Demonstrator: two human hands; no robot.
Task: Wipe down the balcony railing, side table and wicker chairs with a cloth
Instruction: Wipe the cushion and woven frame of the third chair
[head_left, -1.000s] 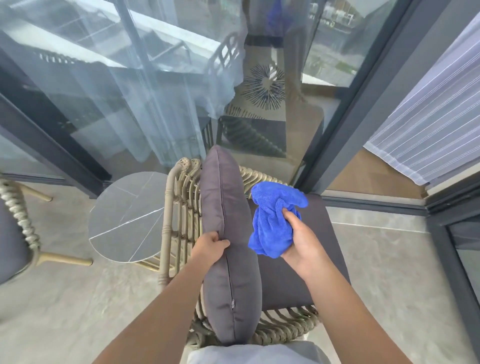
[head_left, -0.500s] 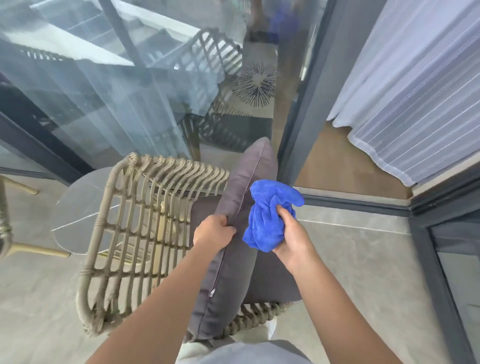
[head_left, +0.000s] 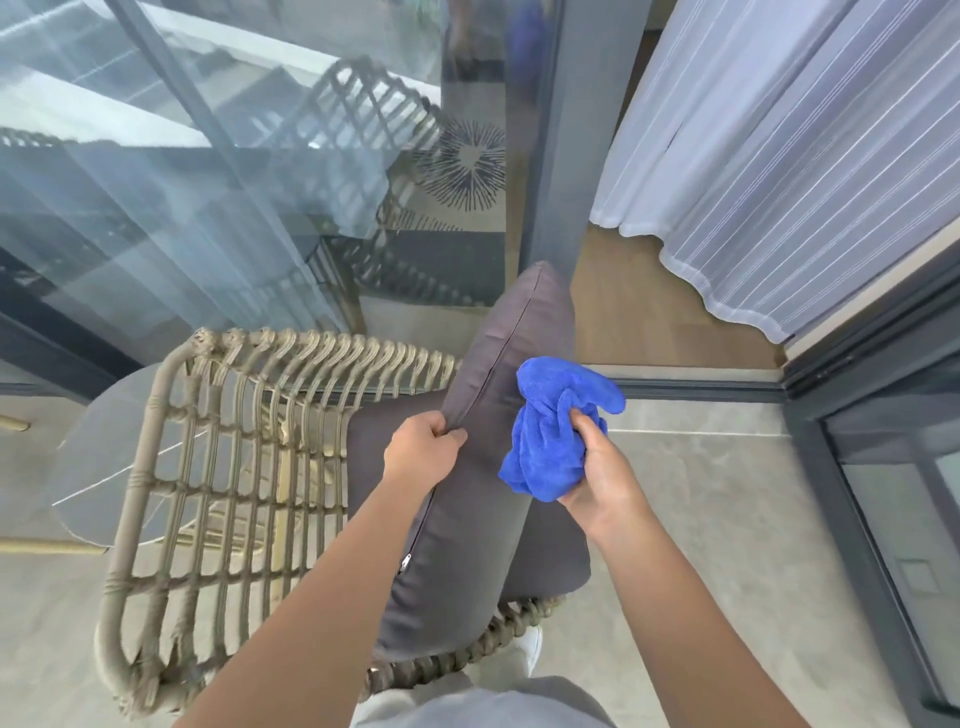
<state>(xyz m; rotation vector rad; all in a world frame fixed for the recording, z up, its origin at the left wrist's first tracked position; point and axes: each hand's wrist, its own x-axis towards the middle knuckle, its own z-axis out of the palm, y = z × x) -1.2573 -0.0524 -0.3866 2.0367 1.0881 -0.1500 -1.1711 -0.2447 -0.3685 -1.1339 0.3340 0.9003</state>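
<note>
Right hand (head_left: 597, 480) around cloth (head_left: 550, 431)

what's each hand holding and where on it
Left hand grips the grey cushion at its seamed edge. Right hand holds the bunched blue cloth at its lower right side.

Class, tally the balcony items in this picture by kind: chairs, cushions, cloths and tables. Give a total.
Wicker chair: 1
Grey cushions: 2, back cushion and seat cushion
Blue cloth: 1
Side table: 1
Total: 5
</note>
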